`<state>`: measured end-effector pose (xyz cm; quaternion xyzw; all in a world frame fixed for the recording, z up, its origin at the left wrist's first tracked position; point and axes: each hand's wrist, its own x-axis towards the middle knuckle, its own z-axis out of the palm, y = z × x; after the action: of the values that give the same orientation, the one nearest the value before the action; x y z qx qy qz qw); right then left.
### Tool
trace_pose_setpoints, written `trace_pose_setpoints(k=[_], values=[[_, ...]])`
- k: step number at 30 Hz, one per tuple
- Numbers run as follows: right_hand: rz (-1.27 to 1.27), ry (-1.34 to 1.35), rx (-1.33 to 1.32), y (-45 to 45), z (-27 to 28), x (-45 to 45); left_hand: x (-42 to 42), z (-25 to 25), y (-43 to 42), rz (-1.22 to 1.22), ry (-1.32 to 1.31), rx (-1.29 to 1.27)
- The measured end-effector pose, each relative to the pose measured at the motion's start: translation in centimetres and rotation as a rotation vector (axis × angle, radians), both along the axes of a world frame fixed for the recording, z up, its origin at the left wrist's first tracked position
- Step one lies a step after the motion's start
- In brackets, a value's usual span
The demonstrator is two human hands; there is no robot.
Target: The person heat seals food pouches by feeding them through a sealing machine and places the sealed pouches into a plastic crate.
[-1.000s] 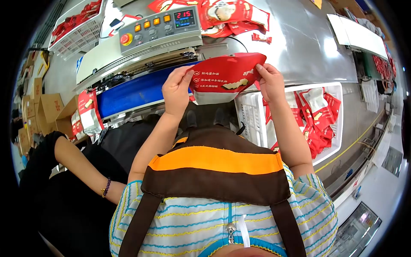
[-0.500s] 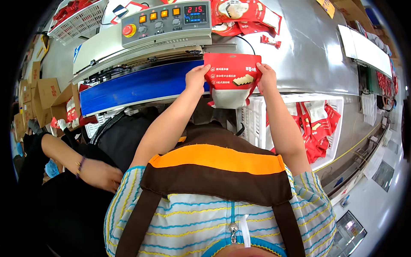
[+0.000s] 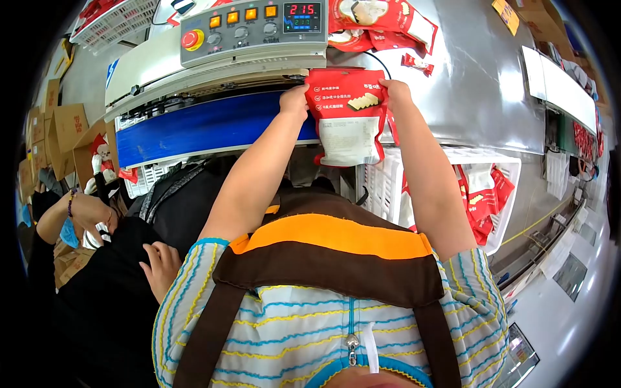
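Note:
A red and white food pouch [image 3: 346, 141] hangs upright at the right end of a sealing machine [image 3: 223, 57]. Its top edge lies close to the machine's slot. My left hand [image 3: 295, 102] pinches the pouch's upper left edge, over the end of the blue conveyor belt [image 3: 207, 132]. On the other side, my right hand [image 3: 396, 94] is closed on the upper right edge. The fingertips of both hands are partly hidden by the pouch.
A white crate [image 3: 388, 187] with several red pouches stands below my right forearm. More pouches [image 3: 381, 22] and a small red packet [image 3: 417, 64] lie on the metal table [image 3: 479, 97]. A co-worker's hand [image 3: 160, 268] is near my left sleeve; cardboard boxes [image 3: 68, 139] stand beyond.
Both hands have raised the pouch slightly toward the machine, and its white lower panel faces me more fully. At the left, the co-worker's arms have shifted.

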<state>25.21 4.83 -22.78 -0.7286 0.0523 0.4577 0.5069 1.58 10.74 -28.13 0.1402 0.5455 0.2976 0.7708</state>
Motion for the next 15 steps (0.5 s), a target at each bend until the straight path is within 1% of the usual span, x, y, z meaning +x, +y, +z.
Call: trace_pose_setpoints(k=[3, 6, 9, 11, 14, 15], values=[[0.038, 0.086, 0.059, 0.9, -0.9, -0.6, -1.3, -0.1, 0.8, 0.053, -0.03, -0.013], [0.036, 0.067, 0.054, 1.3, -1.4, -1.7, -2.1, 0.1, 1.2, 0.095, -0.003, -0.001], [0.065, 0.109, 0.059, 1.9, -4.3, -2.2, -3.5, -1.2, 1.9, 0.152, -0.027, 0.027], [0.083, 0.111, 0.066, 2.4, -4.8, -3.7, -5.2, -1.1, 2.5, 0.17, -0.004, 0.016], [0.061, 0.092, 0.041, 3.6, -3.9, -7.1, -7.8, -0.6, 3.4, 0.192, 0.072, 0.049], [0.064, 0.088, 0.05, 4.0, -3.2, -8.3, -8.8, -1.3, 3.8, 0.179, 0.085, 0.071]])
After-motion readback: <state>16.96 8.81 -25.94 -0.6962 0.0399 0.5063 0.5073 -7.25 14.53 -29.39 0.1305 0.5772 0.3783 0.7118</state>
